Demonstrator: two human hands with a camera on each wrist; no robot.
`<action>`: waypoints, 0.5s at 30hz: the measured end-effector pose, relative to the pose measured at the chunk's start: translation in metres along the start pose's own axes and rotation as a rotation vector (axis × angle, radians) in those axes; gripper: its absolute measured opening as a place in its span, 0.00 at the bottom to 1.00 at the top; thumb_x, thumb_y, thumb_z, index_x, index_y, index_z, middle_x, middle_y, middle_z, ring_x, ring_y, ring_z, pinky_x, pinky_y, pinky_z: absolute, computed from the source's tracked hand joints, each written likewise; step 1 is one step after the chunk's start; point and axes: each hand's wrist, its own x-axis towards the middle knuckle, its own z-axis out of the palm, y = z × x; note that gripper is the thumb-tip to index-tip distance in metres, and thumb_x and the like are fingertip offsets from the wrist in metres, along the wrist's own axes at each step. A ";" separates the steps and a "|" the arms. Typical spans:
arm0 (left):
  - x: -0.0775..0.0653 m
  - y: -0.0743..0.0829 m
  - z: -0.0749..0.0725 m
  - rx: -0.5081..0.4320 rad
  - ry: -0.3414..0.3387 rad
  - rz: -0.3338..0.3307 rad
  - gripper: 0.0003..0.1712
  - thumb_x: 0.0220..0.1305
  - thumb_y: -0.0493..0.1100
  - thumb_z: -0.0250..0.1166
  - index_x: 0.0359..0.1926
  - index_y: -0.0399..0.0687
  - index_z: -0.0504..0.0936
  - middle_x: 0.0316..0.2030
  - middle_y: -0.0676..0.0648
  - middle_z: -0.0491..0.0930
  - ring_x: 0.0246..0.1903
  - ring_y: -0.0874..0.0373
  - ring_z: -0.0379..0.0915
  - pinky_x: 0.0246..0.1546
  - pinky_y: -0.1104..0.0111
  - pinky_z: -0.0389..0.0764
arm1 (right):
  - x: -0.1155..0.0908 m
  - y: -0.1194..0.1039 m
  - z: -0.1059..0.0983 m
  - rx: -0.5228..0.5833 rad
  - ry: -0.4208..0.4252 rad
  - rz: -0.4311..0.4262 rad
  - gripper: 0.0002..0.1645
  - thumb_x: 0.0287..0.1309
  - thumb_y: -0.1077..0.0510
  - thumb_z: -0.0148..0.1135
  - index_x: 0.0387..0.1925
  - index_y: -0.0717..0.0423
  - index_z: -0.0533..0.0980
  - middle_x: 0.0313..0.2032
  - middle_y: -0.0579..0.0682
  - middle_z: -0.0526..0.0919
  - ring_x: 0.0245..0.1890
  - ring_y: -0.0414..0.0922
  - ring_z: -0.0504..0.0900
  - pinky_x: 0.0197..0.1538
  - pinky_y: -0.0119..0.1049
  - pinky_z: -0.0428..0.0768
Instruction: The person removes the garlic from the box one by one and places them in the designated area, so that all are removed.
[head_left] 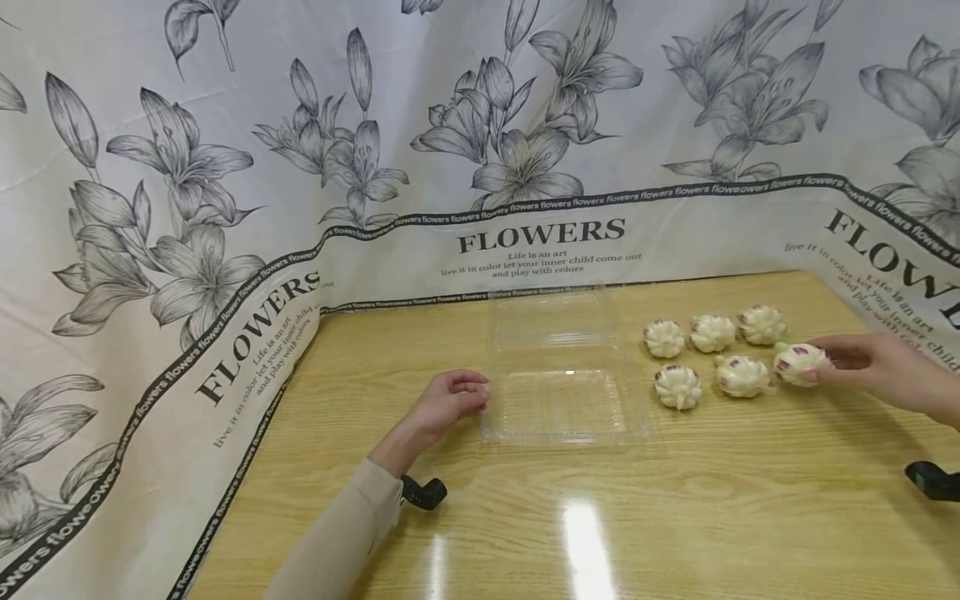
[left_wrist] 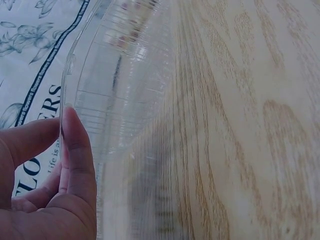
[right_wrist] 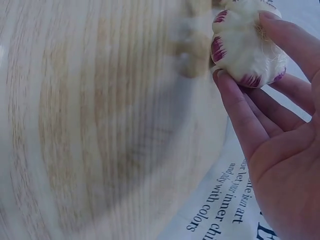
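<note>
A clear plastic clamshell container [head_left: 566, 436] lies unfolded on the wooden table, its lid half [head_left: 551, 321] spread toward the back. My left hand [head_left: 444, 407] is at the container's left side; the left wrist view shows thumb and fingers pinching its thin rim [left_wrist: 67, 85]. At the right, my right hand [head_left: 888, 375] grips a white garlic bulb [head_left: 801, 364] with purple streaks. In the right wrist view, thumb and fingertips wrap the sides of this bulb [right_wrist: 247, 47]. Several more garlic bulbs [head_left: 712, 333] sit in two rows between the container and my right hand.
A white cloth [head_left: 405, 258] printed with flowers and lettering hangs behind the wooden table [head_left: 480, 517] and along its sides. Dark curved pieces show by the left wrist [head_left: 424, 493] and under the right arm [head_left: 932, 482].
</note>
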 end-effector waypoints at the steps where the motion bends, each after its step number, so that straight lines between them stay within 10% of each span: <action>1: 0.000 0.000 0.000 0.002 -0.001 0.001 0.22 0.71 0.26 0.60 0.62 0.21 0.70 0.39 0.44 0.78 0.37 0.54 0.80 0.42 0.69 0.85 | 0.000 0.002 0.002 -0.001 0.002 -0.001 0.46 0.69 0.47 0.66 0.64 0.86 0.63 0.60 0.87 0.66 0.56 0.80 0.72 0.47 0.63 0.83; 15: 0.000 -0.001 0.000 0.004 -0.002 -0.001 0.23 0.71 0.27 0.60 0.63 0.21 0.69 0.40 0.43 0.78 0.36 0.56 0.80 0.41 0.69 0.85 | 0.010 0.018 0.010 -0.003 -0.071 0.002 0.47 0.71 0.48 0.64 0.65 0.87 0.59 0.58 0.88 0.65 0.54 0.81 0.71 0.49 0.64 0.82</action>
